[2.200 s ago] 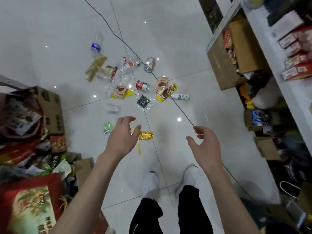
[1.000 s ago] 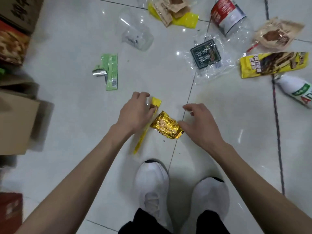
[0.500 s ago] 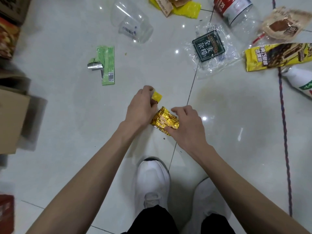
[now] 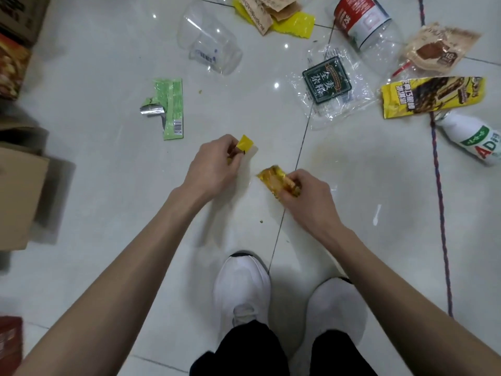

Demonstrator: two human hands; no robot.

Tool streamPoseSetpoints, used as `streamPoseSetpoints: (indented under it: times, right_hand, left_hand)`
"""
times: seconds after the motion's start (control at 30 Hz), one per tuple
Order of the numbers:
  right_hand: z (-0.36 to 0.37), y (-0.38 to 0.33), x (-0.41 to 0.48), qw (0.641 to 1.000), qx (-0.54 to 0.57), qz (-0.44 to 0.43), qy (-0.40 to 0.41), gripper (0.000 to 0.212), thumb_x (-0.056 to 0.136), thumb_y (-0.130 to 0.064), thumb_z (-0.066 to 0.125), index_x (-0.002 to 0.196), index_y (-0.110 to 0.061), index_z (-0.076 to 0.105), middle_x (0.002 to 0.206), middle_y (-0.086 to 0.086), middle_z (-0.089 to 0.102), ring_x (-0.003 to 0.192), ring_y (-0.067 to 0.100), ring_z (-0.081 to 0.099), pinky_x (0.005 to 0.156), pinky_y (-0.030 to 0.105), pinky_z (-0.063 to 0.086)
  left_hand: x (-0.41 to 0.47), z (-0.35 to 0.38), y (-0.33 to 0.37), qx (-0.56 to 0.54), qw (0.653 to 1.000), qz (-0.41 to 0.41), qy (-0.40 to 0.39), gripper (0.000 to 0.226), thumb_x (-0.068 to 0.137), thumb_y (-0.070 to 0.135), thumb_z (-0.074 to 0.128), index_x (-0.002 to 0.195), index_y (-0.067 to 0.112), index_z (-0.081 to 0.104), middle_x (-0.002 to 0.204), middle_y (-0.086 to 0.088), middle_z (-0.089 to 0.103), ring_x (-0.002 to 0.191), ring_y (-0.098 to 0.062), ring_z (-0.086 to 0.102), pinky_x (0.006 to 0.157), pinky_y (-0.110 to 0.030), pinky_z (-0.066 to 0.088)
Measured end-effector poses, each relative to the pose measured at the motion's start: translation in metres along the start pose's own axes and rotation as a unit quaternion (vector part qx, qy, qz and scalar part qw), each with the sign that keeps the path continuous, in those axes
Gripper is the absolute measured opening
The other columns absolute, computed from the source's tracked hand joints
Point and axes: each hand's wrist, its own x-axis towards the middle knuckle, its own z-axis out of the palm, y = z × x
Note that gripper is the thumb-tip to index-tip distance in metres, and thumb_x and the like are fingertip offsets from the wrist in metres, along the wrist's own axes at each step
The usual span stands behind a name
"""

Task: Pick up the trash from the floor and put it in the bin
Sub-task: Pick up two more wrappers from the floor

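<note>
Glossy white tile floor (image 4: 108,213), boxes (image 4: 16,196) along the left edge, cord (image 4: 440,213) running down the right. Left hand (image 4: 214,165) pinches yellow strip (image 4: 245,143); right hand (image 4: 309,196) grips gold wrapper (image 4: 276,181), both ahead of the shoes (image 4: 241,283). Beyond them, loose on tile: green wrapper (image 4: 170,109), clear cup (image 4: 208,42), bottle (image 4: 471,138).

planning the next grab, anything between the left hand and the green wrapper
Nothing visible: only bare tile lies between the left hand and the green wrapper. That hand pinches a yellow strip, though, and the right hand grips a gold wrapper.
</note>
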Motion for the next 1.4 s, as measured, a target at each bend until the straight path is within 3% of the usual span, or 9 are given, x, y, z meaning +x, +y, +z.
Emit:
streamPoseSetpoints:
  times: [0.17,0.27,0.4,0.53,0.67,0.77,1.03,1.23,1.4]
  right_hand:
    - [-0.094,-0.064,-0.047,0.998,0.044,0.013,0.04,0.012,0.086,-0.026,0.072,0.094,-0.022,0.064,0.077,-0.014,0.062,0.071,0.005,0.061,0.055,0.008,0.041]
    - [-0.157,-0.116,-0.09,0.995,0.067,0.032,0.07,0.011,0.084,-0.026,0.071,0.092,-0.022,0.064,0.076,-0.011,0.064,0.073,0.014,0.065,0.062,0.019,0.05]
    - [-0.235,-0.188,-0.152,0.983,0.131,0.063,0.108,0.013,0.082,-0.027,0.072,0.093,-0.025,0.066,0.081,-0.008,0.069,0.076,0.019,0.068,0.073,0.043,0.059]
    - [-0.316,-0.257,-0.221,0.968,0.182,0.078,0.153,0.012,0.081,-0.028,0.072,0.091,-0.028,0.066,0.078,-0.009,0.068,0.075,0.017,0.066,0.074,0.043,0.058]
    - [-0.385,-0.309,-0.289,0.953,0.218,0.086,0.189,0.01,0.086,-0.027,0.073,0.091,-0.028,0.065,0.08,-0.009,0.067,0.073,0.014,0.062,0.07,0.034,0.054]
    - [-0.419,-0.333,-0.333,0.942,0.23,0.092,0.225,0.011,0.086,-0.027,0.074,0.086,-0.03,0.063,0.081,-0.008,0.067,0.08,0.019,0.065,0.074,0.039,0.056]
    - [-0.427,-0.33,-0.427,0.897,0.274,0.14,0.318,0.011,0.085,-0.027,0.074,0.086,-0.029,0.063,0.082,-0.007,0.068,0.084,0.022,0.067,0.081,0.045,0.056]
    - [-0.384,-0.294,-0.509,0.851,0.307,0.223,0.364,0.011,0.087,-0.026,0.073,0.095,-0.021,0.067,0.083,-0.01,0.068,0.08,0.014,0.065,0.081,0.04,0.057]
    - [-0.36,-0.25,-0.58,0.801,0.35,0.277,0.398,0.011,0.088,-0.027,0.072,0.096,-0.021,0.068,0.086,-0.009,0.069,0.082,0.012,0.065,0.076,0.034,0.055]
  left_hand:
    - [-0.046,-0.08,0.057,-0.022,1.0,0.003,0.011,0.011,0.093,0.021,0.06,0.099,0.014,0.065,0.092,0.003,0.069,0.079,-0.018,0.061,0.077,-0.033,0.049]
    - [-0.083,-0.134,0.111,-0.035,0.999,-0.005,0.002,0.01,0.094,0.02,0.06,0.1,0.014,0.064,0.089,0.009,0.067,0.07,-0.004,0.058,0.071,-0.026,0.045]
    - [-0.131,-0.207,0.192,-0.055,0.998,-0.005,-0.001,0.01,0.093,0.021,0.061,0.099,0.014,0.064,0.093,0.008,0.068,0.077,-0.015,0.061,0.073,-0.024,0.048]
    - [-0.181,-0.288,0.286,-0.065,0.998,0.021,0.006,0.005,0.093,0.019,0.062,0.093,0.015,0.063,0.089,0.005,0.066,0.068,-0.008,0.056,0.061,-0.006,0.039]
    - [-0.226,-0.352,0.363,-0.086,0.995,0.035,0.018,0.005,0.092,0.022,0.063,0.087,0.019,0.061,0.085,0.009,0.065,0.067,-0.01,0.058,0.058,-0.007,0.038]
    - [-0.254,-0.382,0.405,-0.094,0.994,0.046,0.029,0.004,0.091,0.026,0.063,0.088,0.024,0.061,0.085,0.013,0.065,0.067,-0.005,0.058,0.062,-0.014,0.042]
    - [-0.315,-0.385,0.437,-0.096,0.991,0.094,-0.027,0.007,0.091,0.027,0.062,0.093,0.022,0.065,0.092,0.009,0.069,0.066,0.0,0.059,0.066,-0.023,0.045]
    - [-0.374,-0.352,0.426,-0.063,0.987,0.102,-0.105,0.013,0.09,0.028,0.061,0.096,0.018,0.067,0.094,0.005,0.07,0.075,-0.011,0.063,0.078,-0.033,0.052]
    - [-0.425,-0.302,0.435,-0.024,0.975,0.139,-0.169,0.011,0.092,0.027,0.062,0.098,0.019,0.067,0.093,0.007,0.068,0.072,-0.005,0.059,0.078,-0.033,0.052]
